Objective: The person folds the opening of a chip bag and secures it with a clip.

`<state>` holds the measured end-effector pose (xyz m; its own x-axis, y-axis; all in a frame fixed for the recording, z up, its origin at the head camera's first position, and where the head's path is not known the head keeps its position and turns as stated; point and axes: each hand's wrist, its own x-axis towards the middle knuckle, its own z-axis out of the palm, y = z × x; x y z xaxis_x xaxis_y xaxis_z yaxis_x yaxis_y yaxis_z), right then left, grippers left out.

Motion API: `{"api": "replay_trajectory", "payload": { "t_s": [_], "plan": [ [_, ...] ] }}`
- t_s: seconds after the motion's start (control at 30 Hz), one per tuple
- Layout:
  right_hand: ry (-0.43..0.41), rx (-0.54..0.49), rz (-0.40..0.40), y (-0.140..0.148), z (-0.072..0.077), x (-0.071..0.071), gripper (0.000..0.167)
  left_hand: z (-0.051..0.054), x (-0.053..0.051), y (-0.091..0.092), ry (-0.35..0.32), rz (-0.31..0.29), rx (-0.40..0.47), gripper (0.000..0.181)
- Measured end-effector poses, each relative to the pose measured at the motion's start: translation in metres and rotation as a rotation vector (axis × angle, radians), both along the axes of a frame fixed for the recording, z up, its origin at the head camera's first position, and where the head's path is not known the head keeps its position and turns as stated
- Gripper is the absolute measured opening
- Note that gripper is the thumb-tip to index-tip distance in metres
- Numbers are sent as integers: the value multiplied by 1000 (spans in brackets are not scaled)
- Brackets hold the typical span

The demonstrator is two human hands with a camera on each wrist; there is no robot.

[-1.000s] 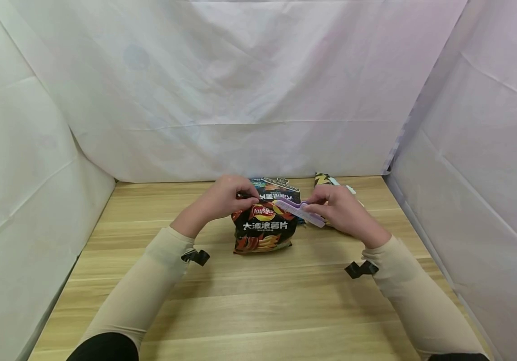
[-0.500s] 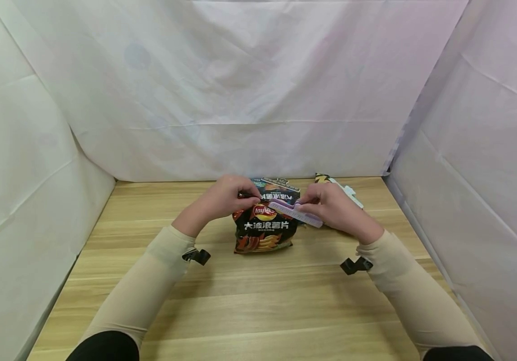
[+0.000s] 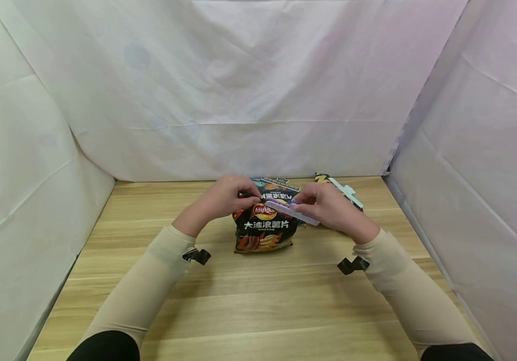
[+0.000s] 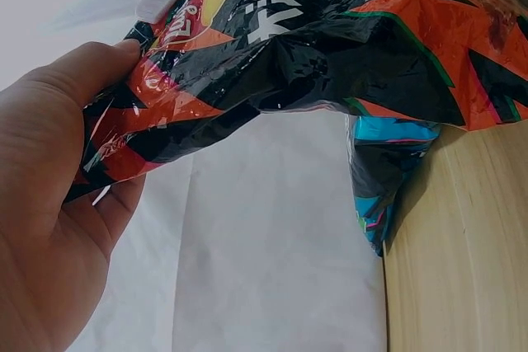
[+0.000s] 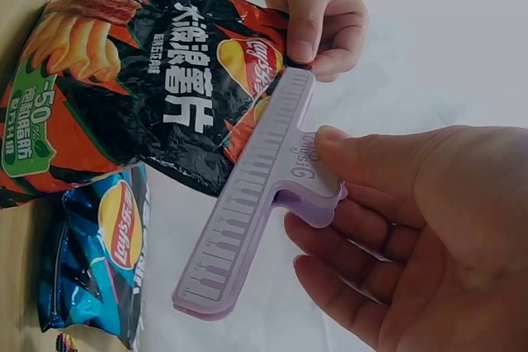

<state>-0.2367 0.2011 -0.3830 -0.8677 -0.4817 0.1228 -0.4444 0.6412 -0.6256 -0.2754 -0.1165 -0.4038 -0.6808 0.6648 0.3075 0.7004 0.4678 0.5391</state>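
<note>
A black and red bag of potato chips [image 3: 265, 238] stands on the table, its top corner pinched by my left hand [image 3: 227, 198] between thumb and fingers. My right hand [image 3: 332, 208] pinches the handle of a purple bag clip [image 5: 247, 204] printed with piano keys. In the right wrist view the clip slants along the bag's top edge. One end reaches close to the left fingertips, while the other sticks out past the bag. Whether the bag's edge lies between the clip's jaws I cannot tell.
Behind stands a blue and black chip bag [image 5: 95, 261] with a clip [image 3: 281, 181] along its top. Another bag [image 3: 322, 178], with a pale green clip [image 3: 347, 192], lies at the back right, partly behind the right hand. White cloth [image 3: 258, 90] hangs around the wooden table [image 3: 249, 311].
My right hand has moved left with the purple clip, bringing it further along the bag's top edge. The left hand and the bag have hardly moved.
</note>
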Motion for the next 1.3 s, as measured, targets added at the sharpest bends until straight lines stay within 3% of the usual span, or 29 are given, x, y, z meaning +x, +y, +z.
{"api": "replay_trajectory", "payload": {
  "t_s": [0.47, 0.67, 1.07, 1.3],
  "plan": [
    [-1, -53, 4, 5, -9, -1, 14, 1, 3, -2, -34, 10, 18, 9],
    [7, -86, 12, 5, -13, -2, 14, -3, 5, -14, -71, 8, 93, 10],
    [8, -111, 22, 4, -16, 1, 13, -10, 6, -33, -174, 86, 223, 11],
    [8, -115, -6, 1, -16, 2, 13, -10, 6, -34, -170, 110, 239, 10]
  ]
}}
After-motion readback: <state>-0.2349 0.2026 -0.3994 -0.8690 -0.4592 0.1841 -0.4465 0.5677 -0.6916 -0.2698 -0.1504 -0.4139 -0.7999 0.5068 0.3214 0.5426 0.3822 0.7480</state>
